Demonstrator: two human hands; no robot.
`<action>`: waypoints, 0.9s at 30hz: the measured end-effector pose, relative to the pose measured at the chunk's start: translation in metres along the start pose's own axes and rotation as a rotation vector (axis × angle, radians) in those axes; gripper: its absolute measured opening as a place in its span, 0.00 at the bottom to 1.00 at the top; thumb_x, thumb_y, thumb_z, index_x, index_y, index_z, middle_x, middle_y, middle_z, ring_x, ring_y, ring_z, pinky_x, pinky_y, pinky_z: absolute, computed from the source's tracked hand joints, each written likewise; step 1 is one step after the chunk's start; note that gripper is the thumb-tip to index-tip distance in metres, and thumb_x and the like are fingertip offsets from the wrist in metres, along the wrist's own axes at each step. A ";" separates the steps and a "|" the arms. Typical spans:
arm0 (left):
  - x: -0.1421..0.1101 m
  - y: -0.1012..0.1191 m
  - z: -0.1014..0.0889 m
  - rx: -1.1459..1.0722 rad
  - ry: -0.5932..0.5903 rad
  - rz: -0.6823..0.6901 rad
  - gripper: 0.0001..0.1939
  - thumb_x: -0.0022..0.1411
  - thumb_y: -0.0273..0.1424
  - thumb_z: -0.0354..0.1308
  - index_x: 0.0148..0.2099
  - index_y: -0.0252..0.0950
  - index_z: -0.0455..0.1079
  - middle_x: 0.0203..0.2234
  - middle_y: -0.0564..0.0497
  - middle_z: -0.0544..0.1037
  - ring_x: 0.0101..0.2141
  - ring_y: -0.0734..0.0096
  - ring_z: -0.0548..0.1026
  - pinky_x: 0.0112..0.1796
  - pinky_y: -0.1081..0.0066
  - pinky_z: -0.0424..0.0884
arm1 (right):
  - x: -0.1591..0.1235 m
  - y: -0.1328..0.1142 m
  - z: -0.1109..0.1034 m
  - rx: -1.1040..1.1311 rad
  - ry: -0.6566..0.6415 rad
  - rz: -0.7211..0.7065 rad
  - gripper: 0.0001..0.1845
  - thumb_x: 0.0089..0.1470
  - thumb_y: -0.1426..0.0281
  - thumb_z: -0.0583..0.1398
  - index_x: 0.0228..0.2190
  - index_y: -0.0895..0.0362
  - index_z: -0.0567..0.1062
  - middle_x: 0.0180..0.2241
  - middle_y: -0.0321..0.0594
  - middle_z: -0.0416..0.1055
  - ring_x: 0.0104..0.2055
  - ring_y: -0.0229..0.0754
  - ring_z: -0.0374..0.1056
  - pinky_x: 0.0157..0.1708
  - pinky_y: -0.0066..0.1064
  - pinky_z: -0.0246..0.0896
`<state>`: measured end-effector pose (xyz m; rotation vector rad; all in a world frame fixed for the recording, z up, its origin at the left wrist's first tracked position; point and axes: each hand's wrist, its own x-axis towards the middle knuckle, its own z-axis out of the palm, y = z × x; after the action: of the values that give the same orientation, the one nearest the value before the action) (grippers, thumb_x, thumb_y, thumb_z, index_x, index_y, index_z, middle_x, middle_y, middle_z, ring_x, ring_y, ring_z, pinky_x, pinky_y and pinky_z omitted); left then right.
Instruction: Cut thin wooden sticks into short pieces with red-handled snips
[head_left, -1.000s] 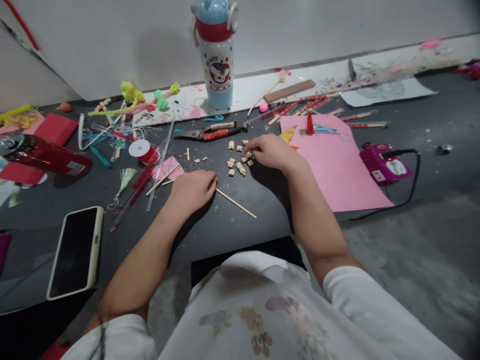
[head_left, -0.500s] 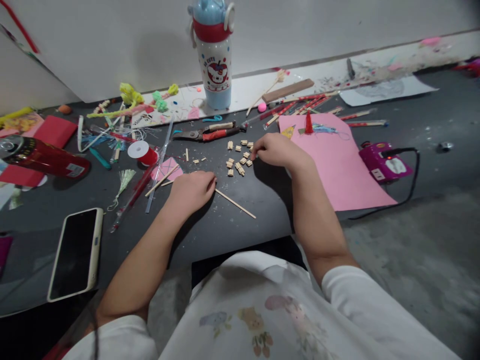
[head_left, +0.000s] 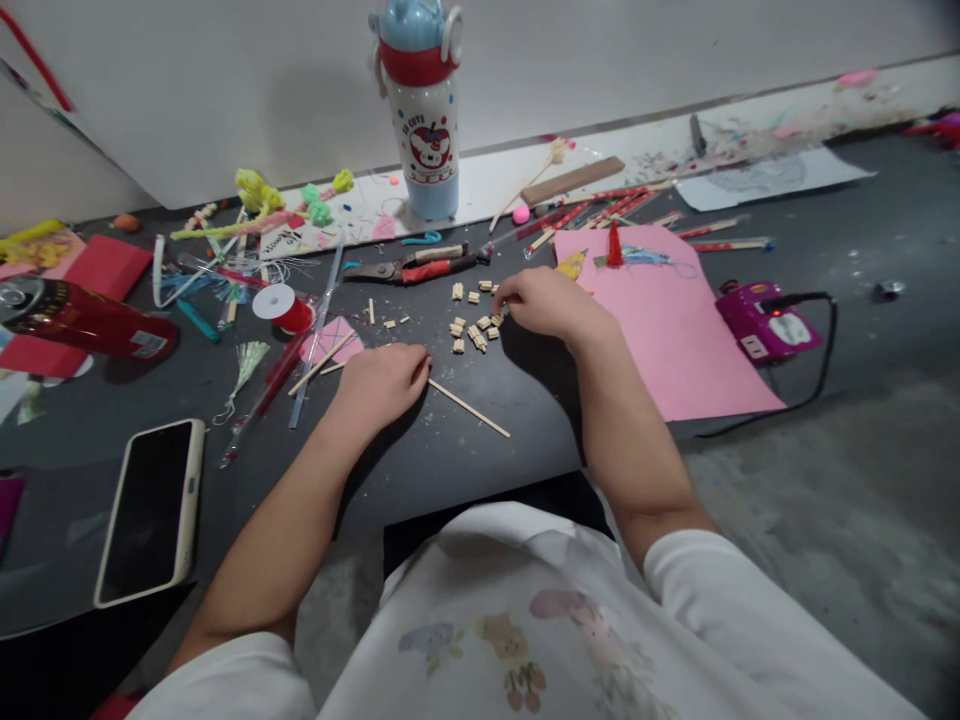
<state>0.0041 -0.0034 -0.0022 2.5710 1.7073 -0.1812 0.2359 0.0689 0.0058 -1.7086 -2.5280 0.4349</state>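
Note:
Below the centre of the table, my left hand (head_left: 386, 385) is closed, its fingers curled over a thin wooden stick (head_left: 469, 408) that sticks out toward the lower right. My right hand (head_left: 536, 300) is bent down with its fingertips pinched at the right edge of a cluster of short cut wooden pieces (head_left: 458, 346). Whatever lies between those fingertips is hidden. A few loose wood bits (head_left: 390, 324) lie above my left hand. Just left of that hand, another wooden stick (head_left: 321, 364) crosses a small pink paper piece (head_left: 346, 345).
Behind the pieces lie red-handled pliers (head_left: 431, 266) and a tall bottle (head_left: 424, 130). Pink paper (head_left: 660, 340) and a purple device with a cable (head_left: 772, 320) are at the right. A red thread spool (head_left: 296, 316), a red can (head_left: 90, 315) and a phone (head_left: 150, 515) stand left.
The view has shifted very slightly. My right fingers have moved slightly at the cluster, and some pieces beside them sit a little differently. My left hand stays on the stick.

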 end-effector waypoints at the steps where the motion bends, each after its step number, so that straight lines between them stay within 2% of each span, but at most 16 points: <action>1: 0.000 0.000 0.000 0.001 0.004 0.001 0.19 0.66 0.37 0.40 0.42 0.38 0.72 0.36 0.46 0.79 0.36 0.60 0.76 0.29 0.68 0.61 | 0.000 0.000 -0.001 -0.010 0.011 0.015 0.19 0.49 0.76 0.51 0.37 0.55 0.79 0.39 0.44 0.77 0.41 0.48 0.70 0.38 0.33 0.58; 6: -0.001 0.000 0.000 -0.022 0.050 -0.003 0.19 0.66 0.37 0.40 0.43 0.39 0.72 0.37 0.48 0.79 0.37 0.61 0.77 0.30 0.68 0.62 | -0.004 0.003 -0.004 -0.068 0.148 0.122 0.21 0.50 0.75 0.51 0.41 0.56 0.78 0.42 0.47 0.77 0.43 0.49 0.70 0.38 0.34 0.59; 12: -0.002 0.000 -0.001 -0.069 0.111 -0.013 0.19 0.66 0.37 0.41 0.45 0.40 0.72 0.38 0.49 0.80 0.37 0.63 0.77 0.31 0.68 0.63 | -0.003 0.001 -0.002 -0.090 0.121 0.112 0.20 0.49 0.76 0.52 0.39 0.53 0.79 0.41 0.45 0.77 0.42 0.49 0.71 0.36 0.34 0.59; 17: -0.002 0.000 0.001 -0.083 0.120 -0.009 0.19 0.66 0.37 0.40 0.45 0.40 0.72 0.38 0.49 0.79 0.37 0.63 0.77 0.32 0.68 0.63 | -0.002 0.000 -0.003 -0.110 0.108 0.137 0.17 0.49 0.75 0.52 0.34 0.55 0.79 0.38 0.46 0.77 0.41 0.49 0.71 0.36 0.34 0.59; 23: -0.002 0.000 0.002 -0.088 0.122 -0.004 0.19 0.66 0.37 0.40 0.45 0.40 0.72 0.38 0.49 0.79 0.37 0.63 0.77 0.31 0.68 0.63 | 0.001 -0.002 0.004 -0.141 0.106 0.154 0.23 0.50 0.75 0.51 0.46 0.51 0.75 0.42 0.47 0.76 0.43 0.52 0.70 0.38 0.37 0.60; 27: -0.002 0.000 0.002 -0.087 0.122 -0.004 0.19 0.67 0.37 0.40 0.45 0.40 0.72 0.38 0.49 0.79 0.37 0.63 0.77 0.30 0.68 0.62 | 0.003 -0.003 0.006 -0.152 0.085 0.151 0.21 0.52 0.74 0.51 0.45 0.53 0.76 0.43 0.49 0.75 0.44 0.53 0.70 0.39 0.39 0.60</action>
<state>0.0028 -0.0052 -0.0039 2.5644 1.7176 0.0494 0.2305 0.0688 0.0005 -1.9344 -2.4396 0.1766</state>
